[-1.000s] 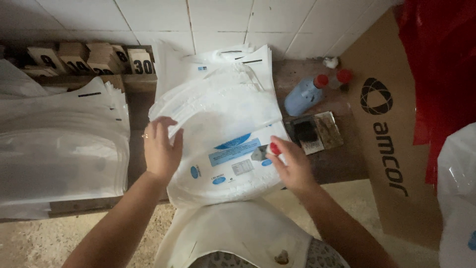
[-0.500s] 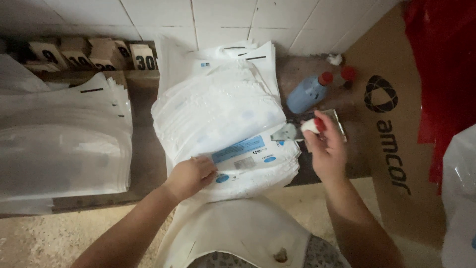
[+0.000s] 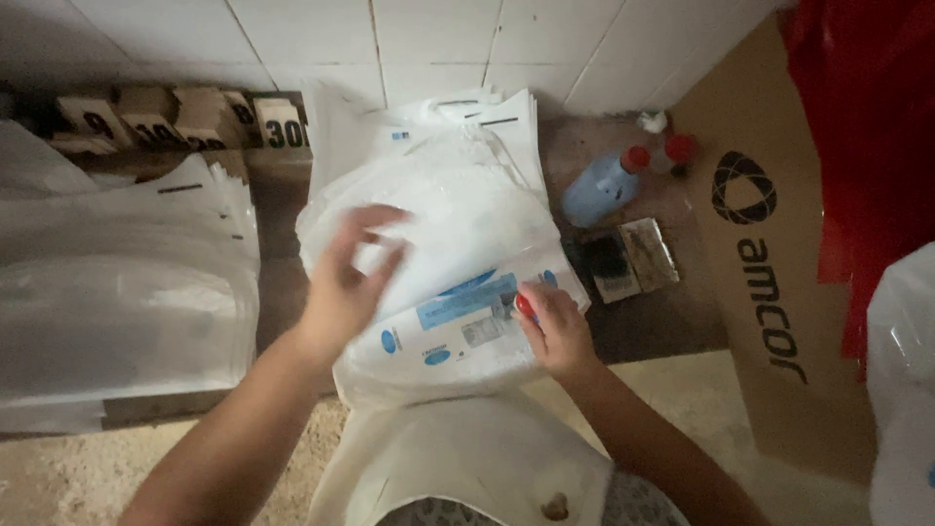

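Left hand with fingers spread, blurred, over the stack of white plastic bags, right hand at 4 o'clock, fingers curled, pressing the top bag's printed edge

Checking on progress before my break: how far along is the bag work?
Done, by the look of it: a flat stack of bags lies at left. In hand: the left hand is over the middle pile, blurred, and the right hand presses its near edge. Left: that thick pile, apparently.

Bare shelf gap between 2 bag stacks.
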